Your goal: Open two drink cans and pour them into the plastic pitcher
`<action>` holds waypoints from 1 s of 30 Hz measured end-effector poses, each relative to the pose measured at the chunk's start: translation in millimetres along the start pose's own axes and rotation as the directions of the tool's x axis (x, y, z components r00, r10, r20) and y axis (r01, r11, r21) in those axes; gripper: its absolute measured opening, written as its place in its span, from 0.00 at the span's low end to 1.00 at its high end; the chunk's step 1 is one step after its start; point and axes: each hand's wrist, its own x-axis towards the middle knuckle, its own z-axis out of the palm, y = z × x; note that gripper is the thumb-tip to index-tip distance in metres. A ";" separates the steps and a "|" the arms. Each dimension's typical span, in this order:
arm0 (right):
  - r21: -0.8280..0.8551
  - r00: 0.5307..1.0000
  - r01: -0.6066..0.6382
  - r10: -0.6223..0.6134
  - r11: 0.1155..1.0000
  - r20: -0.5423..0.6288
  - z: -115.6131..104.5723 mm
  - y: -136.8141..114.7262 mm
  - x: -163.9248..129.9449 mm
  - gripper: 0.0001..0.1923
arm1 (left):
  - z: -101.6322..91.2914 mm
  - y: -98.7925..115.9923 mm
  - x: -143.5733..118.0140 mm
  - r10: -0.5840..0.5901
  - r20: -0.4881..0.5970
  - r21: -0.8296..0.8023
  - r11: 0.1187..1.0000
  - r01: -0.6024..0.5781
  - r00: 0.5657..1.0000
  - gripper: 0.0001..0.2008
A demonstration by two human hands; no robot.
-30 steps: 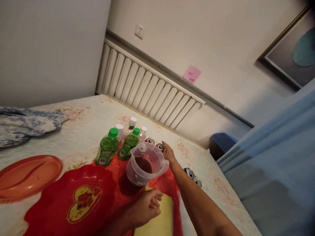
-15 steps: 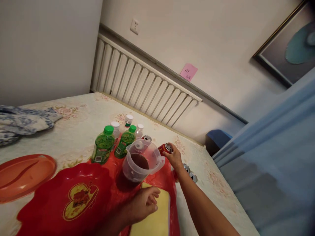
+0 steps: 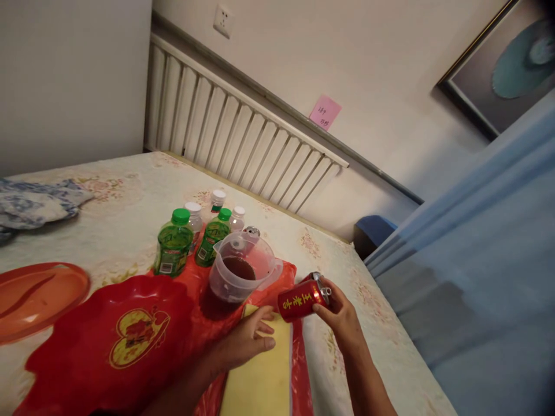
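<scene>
My right hand (image 3: pixel 340 315) grips a red drink can (image 3: pixel 302 300) with yellow characters, held on its side above the bed's right part, its top facing right. My left hand (image 3: pixel 245 342) rests with fingers loosely spread on a yellow cloth (image 3: pixel 262 381), just in front of a clear plastic jug (image 3: pixel 241 274) that holds dark liquid. The jug stands on a red sheet (image 3: pixel 199 289). Behind it are two green-capped bottles (image 3: pixel 174 249) and another can (image 3: pixel 251 231).
A red heart-shaped tray (image 3: pixel 108 341) lies at the left front and an orange tray (image 3: pixel 34 297) further left. Small white-capped bottles (image 3: pixel 215 202) stand behind the green ones. A radiator (image 3: pixel 234 144) lines the wall; a blue curtain (image 3: pixel 477 271) hangs at right.
My right hand took a red can from behind the jug and brought it toward me and to the right, tipping it on its side. The view shifted left and down.
</scene>
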 end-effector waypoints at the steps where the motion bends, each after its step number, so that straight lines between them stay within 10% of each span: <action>1: 0.018 0.999 -0.009 0.008 1.000 0.037 0.7 -2.0 -9.4 0.36 | -0.5 0.2 0.9 0.023 0.017 -0.040 0.999 -0.022 1.000 0.43; 10: 0.015 0.970 -0.015 0.011 1.000 0.244 14.0 -30.5 -50.3 0.36 | -3.8 5.0 0.3 0.093 0.206 -0.293 0.956 -0.029 0.974 0.43; 18: -0.060 0.913 0.093 -0.061 0.994 0.403 20.6 -43.8 -55.6 0.34 | -1.8 12.5 -4.6 0.045 0.197 -0.141 0.990 -0.017 0.979 0.42; 30: -0.024 0.989 0.011 -0.007 1.000 0.148 38.7 -42.7 -60.5 0.07 | 3.0 25.7 -10.2 -0.002 0.155 0.020 1.000 -0.001 0.988 0.40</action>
